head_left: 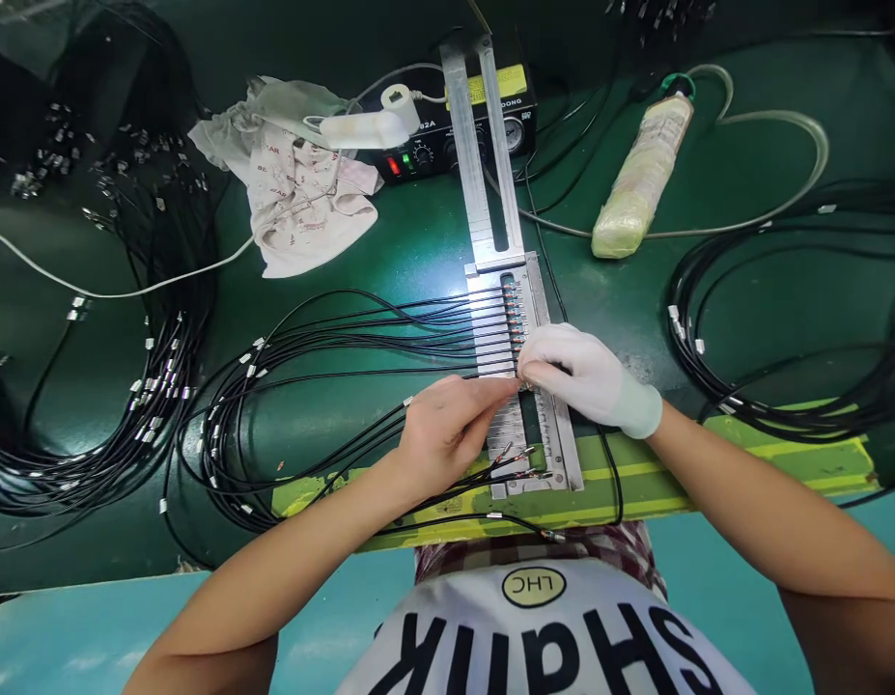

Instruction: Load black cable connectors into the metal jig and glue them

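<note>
A long slotted metal fixture (560,444) lies on the bench in front of me. Several black cables (360,338) run into it side by side from the left, their metal-tipped ends (515,309) lined up in the slot. My bare left hand (451,420) is closed, thumb and forefinger pinched on a black cable at the fixture. From the other side my right hand (592,376), in a white glove, pinches at that cable's end, which the fingers mostly hide. Below my left hand, loose cable ends (516,463) rest across the fixture's near part.
Coiled black cables lie left (222,434) and right (685,338). Behind the fixture stand a black control box (425,159), a white cloth (309,203) and a white corded device (367,127). A wrapped bottle (642,179) with a clear tube lies right. Yellow-green tape (657,483) covers the bench edge.
</note>
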Available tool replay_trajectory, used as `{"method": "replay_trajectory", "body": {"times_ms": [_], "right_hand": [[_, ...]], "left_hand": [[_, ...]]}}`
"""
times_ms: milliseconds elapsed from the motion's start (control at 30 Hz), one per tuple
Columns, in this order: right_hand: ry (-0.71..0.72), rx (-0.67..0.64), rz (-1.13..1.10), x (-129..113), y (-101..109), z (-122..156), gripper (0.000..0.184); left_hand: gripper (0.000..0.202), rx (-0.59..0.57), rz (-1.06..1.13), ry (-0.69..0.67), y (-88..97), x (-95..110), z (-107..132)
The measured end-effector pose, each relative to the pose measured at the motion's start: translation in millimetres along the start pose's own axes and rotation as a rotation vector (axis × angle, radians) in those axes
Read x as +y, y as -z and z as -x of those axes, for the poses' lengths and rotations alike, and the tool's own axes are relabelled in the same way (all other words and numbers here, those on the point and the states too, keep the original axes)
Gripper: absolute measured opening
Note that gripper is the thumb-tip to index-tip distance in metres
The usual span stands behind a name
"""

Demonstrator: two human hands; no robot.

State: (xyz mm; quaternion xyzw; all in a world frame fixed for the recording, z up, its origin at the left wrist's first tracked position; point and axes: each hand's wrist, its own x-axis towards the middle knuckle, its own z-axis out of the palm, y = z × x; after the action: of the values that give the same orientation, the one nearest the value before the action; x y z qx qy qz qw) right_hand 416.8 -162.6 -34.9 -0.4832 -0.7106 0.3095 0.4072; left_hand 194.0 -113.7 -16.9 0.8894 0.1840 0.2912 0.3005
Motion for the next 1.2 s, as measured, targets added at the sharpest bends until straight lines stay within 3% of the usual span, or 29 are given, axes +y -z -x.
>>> {"method": "replay_trajectory", "body": {"times_ms": [267, 467, 567, 667, 733, 833, 933, 1200], "right_hand": [[-0.051, -0.007, -0.043, -3, -1, -2, 0.030], [-0.055, 0.026, -0.042, 1, -4, 0, 0.028], [-0.029, 0.049, -0.015, 1, -4, 2, 0.026], [0.010, 0.061, 0.035, 1, -5, 4, 0.025], [0.036, 0.059, 0.077, 0, -5, 4, 0.023], [0.070, 0.056, 0.115, 0, -4, 4, 0.021], [0.083, 0.058, 0.126, -1, -4, 5, 0.020], [0.071, 0.031, 0.142, 0, -4, 5, 0.022]], "left_hand": [[0.039, -0.006, -0.046, -0.141, 3.1, -9, 1], [0.034, -0.035, -0.125, -0.201, 1.0, -10, 1], [0.035, -0.043, -0.004, -0.078, -0.7, -4, -2], [0.027, -0.062, 0.175, 0.206, 1.4, 6, -10], [0.016, -0.169, 0.277, 0.414, 4.3, 9, -18], [0.033, -0.314, 0.434, 0.598, 7.7, 9, -27], [0.034, -0.362, 0.528, 0.641, 9.1, 8, -31], [0.028, -0.360, 0.467, 0.618, 9.1, 8, -28]]}}
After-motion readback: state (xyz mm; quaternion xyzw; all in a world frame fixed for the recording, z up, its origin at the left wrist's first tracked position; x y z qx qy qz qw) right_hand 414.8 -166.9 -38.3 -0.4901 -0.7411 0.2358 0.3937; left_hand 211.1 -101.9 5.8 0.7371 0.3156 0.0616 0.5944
